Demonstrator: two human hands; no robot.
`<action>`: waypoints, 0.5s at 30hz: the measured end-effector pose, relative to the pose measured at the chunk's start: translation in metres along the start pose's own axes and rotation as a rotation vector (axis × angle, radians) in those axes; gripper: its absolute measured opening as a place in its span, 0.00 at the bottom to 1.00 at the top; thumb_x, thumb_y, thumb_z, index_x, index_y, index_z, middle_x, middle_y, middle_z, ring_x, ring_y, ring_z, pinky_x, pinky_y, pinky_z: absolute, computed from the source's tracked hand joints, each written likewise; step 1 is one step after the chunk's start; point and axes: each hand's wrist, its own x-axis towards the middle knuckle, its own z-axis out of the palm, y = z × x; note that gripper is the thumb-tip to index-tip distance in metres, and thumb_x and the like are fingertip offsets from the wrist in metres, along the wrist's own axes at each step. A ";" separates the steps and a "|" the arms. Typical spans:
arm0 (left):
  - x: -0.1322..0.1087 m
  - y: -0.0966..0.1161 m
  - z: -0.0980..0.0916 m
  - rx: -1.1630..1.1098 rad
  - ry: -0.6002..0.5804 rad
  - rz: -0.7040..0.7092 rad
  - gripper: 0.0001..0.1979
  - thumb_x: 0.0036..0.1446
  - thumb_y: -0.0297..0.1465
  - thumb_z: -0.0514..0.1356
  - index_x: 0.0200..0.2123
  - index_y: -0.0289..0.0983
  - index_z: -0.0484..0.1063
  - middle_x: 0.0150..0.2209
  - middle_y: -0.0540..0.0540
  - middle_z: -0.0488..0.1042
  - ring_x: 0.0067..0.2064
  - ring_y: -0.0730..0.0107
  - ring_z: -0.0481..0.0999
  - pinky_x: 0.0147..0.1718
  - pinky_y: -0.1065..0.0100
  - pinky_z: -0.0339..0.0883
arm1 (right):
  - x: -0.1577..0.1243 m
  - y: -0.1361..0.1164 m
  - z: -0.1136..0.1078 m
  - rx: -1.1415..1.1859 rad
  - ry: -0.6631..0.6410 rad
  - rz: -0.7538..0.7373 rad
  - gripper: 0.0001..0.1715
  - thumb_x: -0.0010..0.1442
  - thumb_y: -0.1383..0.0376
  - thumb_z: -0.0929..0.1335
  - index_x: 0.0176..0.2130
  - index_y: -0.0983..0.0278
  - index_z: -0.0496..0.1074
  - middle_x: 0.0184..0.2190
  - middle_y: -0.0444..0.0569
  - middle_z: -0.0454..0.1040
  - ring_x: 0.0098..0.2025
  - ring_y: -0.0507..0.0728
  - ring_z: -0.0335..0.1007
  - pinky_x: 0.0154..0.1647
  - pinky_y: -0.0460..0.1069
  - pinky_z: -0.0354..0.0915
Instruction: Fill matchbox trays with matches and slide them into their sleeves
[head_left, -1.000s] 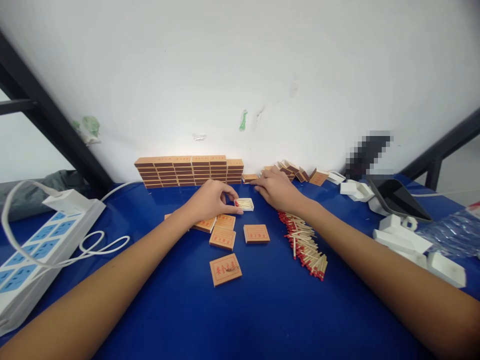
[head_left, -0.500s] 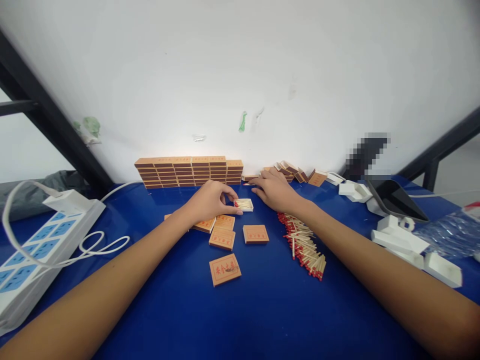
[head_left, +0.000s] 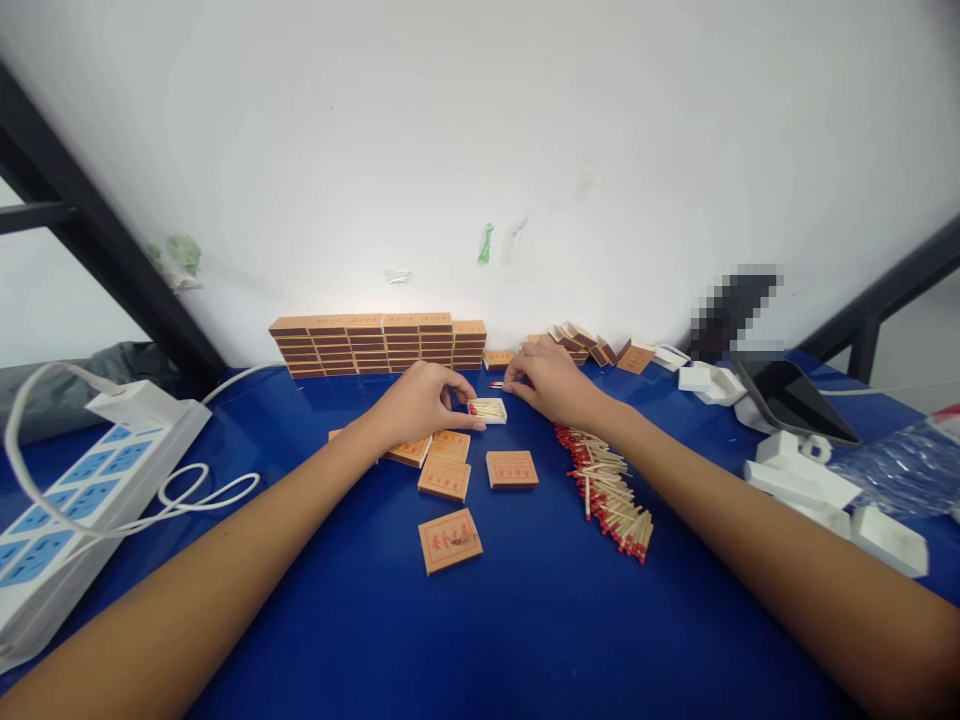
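Note:
My left hand (head_left: 433, 397) grips the left end of a small white matchbox tray (head_left: 495, 418) between thumb and fingers. Red-headed matches lie inside the tray, heads to the left. Just beyond the tray, my right hand (head_left: 546, 377) pinches a few matches (head_left: 496, 385), their red heads pointing left. Below my right forearm spreads a loose pile of matches (head_left: 611, 490). Closed orange matchboxes lie nearer me: one (head_left: 512, 469) below the tray, another (head_left: 450, 540) closest to me, and several overlapping (head_left: 445, 476) by my left wrist.
A stacked wall of matchboxes (head_left: 367, 345) stands against the white wall, with tilted matchbox sleeves (head_left: 589, 340) right of it. A white power strip (head_left: 97, 500) with a looped cable lies left. At right are white empty trays (head_left: 799, 475), a phone (head_left: 799, 395) and a plastic bottle (head_left: 907, 465).
The fingers of my right hand have drawn together on the matches and come slightly nearer, uncovering a matchbox by the wall. My left hand and the tray stay in place.

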 end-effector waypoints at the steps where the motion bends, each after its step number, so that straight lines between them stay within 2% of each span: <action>1: 0.000 0.000 0.000 -0.001 0.000 0.000 0.19 0.50 0.44 0.78 0.39 0.38 0.86 0.31 0.46 0.83 0.31 0.67 0.78 0.31 0.67 0.68 | 0.000 0.000 0.000 -0.005 -0.008 0.000 0.08 0.68 0.64 0.70 0.38 0.63 0.79 0.39 0.56 0.75 0.48 0.66 0.65 0.52 0.59 0.60; 10: 0.000 0.001 -0.001 -0.001 -0.003 -0.007 0.19 0.50 0.45 0.78 0.39 0.38 0.86 0.31 0.46 0.83 0.31 0.66 0.78 0.31 0.66 0.67 | 0.000 -0.002 -0.001 -0.053 0.003 -0.010 0.06 0.68 0.64 0.70 0.40 0.62 0.79 0.41 0.56 0.76 0.48 0.66 0.66 0.52 0.58 0.60; 15: 0.000 0.000 0.000 -0.004 0.002 -0.004 0.19 0.50 0.44 0.78 0.39 0.37 0.86 0.32 0.45 0.84 0.31 0.66 0.79 0.31 0.66 0.67 | 0.000 -0.002 -0.001 -0.057 -0.029 -0.014 0.09 0.70 0.65 0.69 0.38 0.63 0.79 0.42 0.58 0.77 0.50 0.67 0.67 0.54 0.60 0.60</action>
